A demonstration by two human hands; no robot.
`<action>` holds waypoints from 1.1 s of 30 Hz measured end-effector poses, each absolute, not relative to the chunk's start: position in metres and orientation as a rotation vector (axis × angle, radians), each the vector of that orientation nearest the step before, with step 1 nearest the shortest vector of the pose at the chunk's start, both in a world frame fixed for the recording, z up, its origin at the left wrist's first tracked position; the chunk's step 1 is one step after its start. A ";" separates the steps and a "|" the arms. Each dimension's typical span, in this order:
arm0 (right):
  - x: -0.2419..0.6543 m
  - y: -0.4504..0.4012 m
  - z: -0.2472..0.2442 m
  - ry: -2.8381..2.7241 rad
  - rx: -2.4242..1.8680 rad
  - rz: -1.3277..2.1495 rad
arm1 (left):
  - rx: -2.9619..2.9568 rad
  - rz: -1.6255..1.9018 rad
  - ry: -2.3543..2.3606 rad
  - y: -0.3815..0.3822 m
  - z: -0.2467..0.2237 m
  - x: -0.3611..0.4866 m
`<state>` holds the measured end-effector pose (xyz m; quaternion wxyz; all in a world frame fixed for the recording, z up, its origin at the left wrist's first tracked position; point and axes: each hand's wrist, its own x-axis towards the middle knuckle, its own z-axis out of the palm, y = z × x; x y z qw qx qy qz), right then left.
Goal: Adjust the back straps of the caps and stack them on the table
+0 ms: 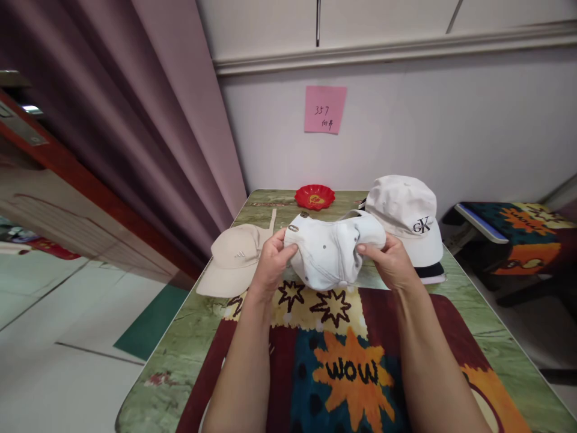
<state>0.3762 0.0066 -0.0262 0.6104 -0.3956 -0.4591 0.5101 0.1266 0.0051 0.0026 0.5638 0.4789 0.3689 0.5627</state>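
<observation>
Between my two hands a white baseball cap (322, 252) is stretched above the table, its crown toward me and a metal buckle near its upper left edge. My left hand (271, 258) pinches the cap's left side between thumb and fingers. On the other side, my right hand (390, 258) grips the cap with the thumb in front. A beige cap (232, 255) lies to the left of my left hand, its strap sticking up. Just beyond my right hand sits a stack topped by a white cap (401, 210) with black letters; a dark brim and a pale brim show beneath.
A red scalloped dish (314, 197) stands at the table's far edge by the wall. A patterned mat (351, 373) covers the near part of the green table (157, 373). To the right is a stool (518, 228); a purple curtain (180, 120) hangs at left.
</observation>
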 end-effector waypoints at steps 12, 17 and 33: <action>0.391 -0.002 -0.013 -1.299 -0.940 1.450 | 1.223 1.208 0.993 0.001 0.006 0.128; 0.386 -0.007 -0.005 -1.326 -1.006 1.406 | 1.275 1.116 1.000 -0.002 0.007 0.131; 0.370 -0.006 0.006 -1.010 -1.003 1.113 | 1.489 1.351 1.188 0.009 -0.008 0.135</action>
